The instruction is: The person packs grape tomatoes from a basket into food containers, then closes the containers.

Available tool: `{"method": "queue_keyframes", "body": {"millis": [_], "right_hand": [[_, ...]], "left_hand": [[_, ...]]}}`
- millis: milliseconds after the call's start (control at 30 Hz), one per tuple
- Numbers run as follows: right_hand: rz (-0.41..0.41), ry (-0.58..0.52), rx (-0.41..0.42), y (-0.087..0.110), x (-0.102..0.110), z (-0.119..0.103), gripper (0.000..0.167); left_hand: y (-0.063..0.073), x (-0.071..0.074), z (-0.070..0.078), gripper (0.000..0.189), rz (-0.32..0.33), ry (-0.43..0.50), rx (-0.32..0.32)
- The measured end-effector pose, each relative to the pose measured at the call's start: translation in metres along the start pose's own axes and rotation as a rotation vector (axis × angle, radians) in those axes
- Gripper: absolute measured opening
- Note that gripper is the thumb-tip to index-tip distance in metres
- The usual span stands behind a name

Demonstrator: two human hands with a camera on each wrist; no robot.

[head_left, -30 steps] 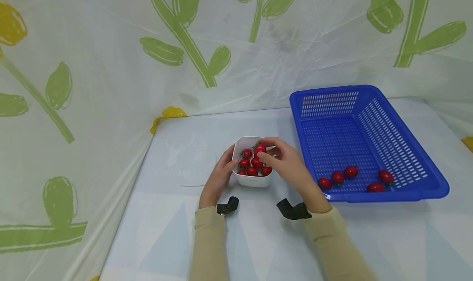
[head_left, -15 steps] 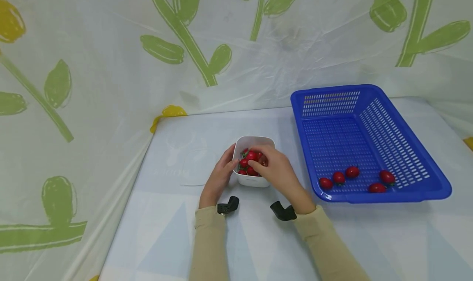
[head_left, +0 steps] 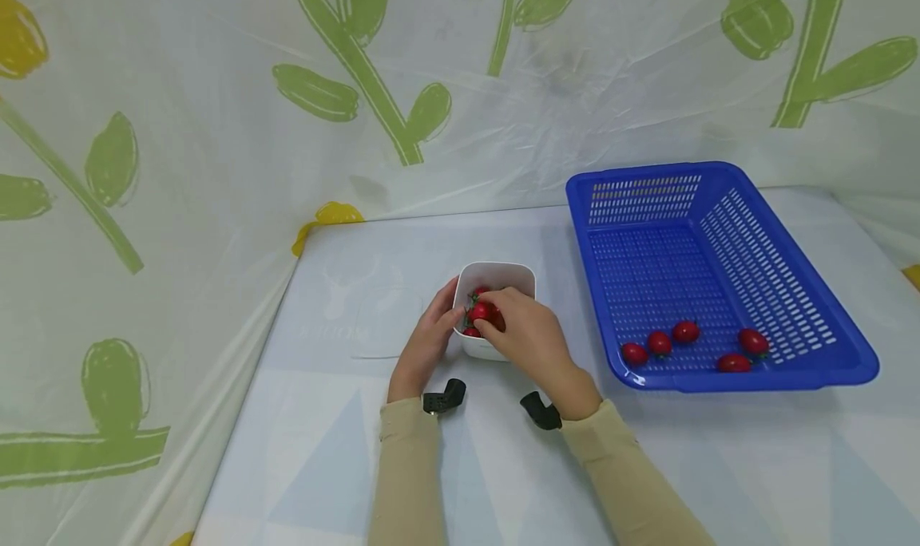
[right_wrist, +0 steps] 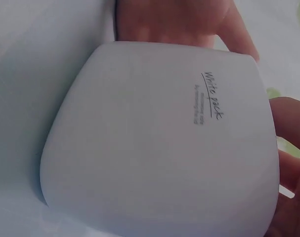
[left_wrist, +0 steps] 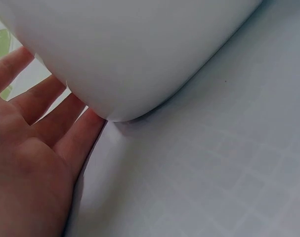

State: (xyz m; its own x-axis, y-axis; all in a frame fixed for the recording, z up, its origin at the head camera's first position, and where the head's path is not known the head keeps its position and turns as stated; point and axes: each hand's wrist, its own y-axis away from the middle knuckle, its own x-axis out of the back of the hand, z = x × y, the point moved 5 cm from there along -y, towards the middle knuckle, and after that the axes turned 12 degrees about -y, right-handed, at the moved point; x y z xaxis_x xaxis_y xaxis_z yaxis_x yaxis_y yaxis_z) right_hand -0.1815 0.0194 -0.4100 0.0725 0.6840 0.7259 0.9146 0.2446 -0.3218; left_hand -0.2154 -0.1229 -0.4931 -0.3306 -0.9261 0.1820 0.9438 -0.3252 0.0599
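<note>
A small white container [head_left: 485, 350] with rounded corners stands on the table and holds several red cherry tomatoes. My left hand [head_left: 422, 345] grips its left side, the thumb at the rim. In the left wrist view, fingers [left_wrist: 50, 96] spread along the outer wall. Inside the container, my right hand [head_left: 535, 332] pinches a cherry tomato [head_left: 481, 311] between thumb and fingers and covers part of the contents. The right wrist view shows the container wall [right_wrist: 140, 133] with the printed words "White pack"; what the right fingertips hold is hidden there.
To the right stands a blue slotted basket [head_left: 783, 383] with several cherry tomatoes near its front. The table [head_left: 316, 442] bears a pale blue and white pattern. A white sheet printed with green leaves [head_left: 316, 91] hangs behind and to the left.
My right hand has moved left and slightly down within the container, carrying the pinched tomato towards its left side. My left hand stays on the container.
</note>
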Motion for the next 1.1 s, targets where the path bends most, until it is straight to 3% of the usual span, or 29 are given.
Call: {"method": "queue_keyframes", "body": {"millis": [233, 633, 933, 1100], "right_hand": [[0.051, 0.040, 0.044, 0.001, 0.001, -0.002, 0.031], [0.033, -0.014, 0.045, 0.001, 0.004, 0.000, 0.034], [-0.036, -0.207, -0.021, 0.000, 0.007, 0.003, 0.026], [-0.056, -0.301, -0.015, -0.001, 0.011, 0.003, 0.025]], "left_hand": [[-0.002, 0.000, -0.001, 0.049, -0.004, 0.007, -0.001], [-0.004, 0.000, -0.001, 0.046, -0.011, -0.005, -0.008], [-0.004, 0.002, -0.002, 0.046, -0.002, -0.002, -0.008], [-0.003, 0.002, -0.002, 0.046, 0.000, -0.001, -0.004]]}}
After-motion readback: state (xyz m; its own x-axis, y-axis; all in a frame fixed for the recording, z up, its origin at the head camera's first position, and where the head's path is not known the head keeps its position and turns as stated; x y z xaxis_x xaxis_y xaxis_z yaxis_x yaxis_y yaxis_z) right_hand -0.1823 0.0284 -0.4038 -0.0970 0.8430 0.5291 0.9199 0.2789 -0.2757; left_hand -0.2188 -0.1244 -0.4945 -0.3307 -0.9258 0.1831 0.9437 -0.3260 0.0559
